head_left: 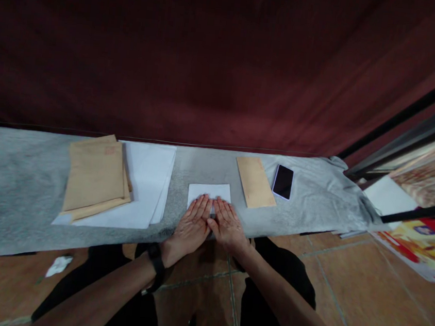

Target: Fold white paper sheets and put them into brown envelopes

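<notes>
One small white paper [209, 188] lies on the grey cloth [201, 165], directly before the person. The left hand [193, 221] and right hand [230, 229] rest flat over its near part, each with fingers straight and pressed together, pinching nothing. Just right of it lies a slanted brown envelope [255, 182], then a dark-screened phone [283, 182]. To the left, brown envelopes [95, 173] overlap larger white sheets [148, 176]. A black band [156, 263] circles the left wrist.
</notes>
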### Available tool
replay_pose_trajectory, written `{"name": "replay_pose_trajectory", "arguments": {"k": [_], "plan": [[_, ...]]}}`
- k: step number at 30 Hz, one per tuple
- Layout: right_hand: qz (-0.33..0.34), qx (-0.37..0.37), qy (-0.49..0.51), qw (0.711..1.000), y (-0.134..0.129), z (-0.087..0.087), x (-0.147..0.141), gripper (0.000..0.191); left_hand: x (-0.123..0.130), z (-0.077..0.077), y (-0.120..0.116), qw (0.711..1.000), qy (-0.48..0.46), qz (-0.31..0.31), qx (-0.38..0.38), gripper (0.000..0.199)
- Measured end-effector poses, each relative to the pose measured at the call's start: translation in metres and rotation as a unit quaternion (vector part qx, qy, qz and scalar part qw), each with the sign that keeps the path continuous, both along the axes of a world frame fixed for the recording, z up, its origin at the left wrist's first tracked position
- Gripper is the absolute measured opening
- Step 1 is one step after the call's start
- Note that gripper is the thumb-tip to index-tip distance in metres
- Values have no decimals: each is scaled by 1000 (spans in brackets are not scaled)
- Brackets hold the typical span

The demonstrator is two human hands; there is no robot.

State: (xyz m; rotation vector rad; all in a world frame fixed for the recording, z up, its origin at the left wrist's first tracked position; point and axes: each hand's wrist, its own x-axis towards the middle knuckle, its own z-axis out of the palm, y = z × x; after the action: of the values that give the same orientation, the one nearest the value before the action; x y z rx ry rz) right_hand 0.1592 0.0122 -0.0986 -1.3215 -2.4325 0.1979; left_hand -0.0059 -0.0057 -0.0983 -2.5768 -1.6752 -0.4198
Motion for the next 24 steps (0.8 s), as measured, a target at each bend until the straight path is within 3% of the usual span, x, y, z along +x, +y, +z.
{"name": "replay_pose_trajectory", "arguments": {"k": [10,17,21,24], "plan": [[-39,29,-13,999,-4,-6,24,67,-20,0,-2,996,-50,80,-3,67],[-73,-1,20,997,0,4,30,60,-33,6,7,990,-52,129,-2,64],[-62,-41,52,996,20,17,16,57,-20,16,22,995,-66,77,1,60],[-32,-69,57,995,37,24,1,58,-2,15,32,997,-70,25,-16,58]]}}
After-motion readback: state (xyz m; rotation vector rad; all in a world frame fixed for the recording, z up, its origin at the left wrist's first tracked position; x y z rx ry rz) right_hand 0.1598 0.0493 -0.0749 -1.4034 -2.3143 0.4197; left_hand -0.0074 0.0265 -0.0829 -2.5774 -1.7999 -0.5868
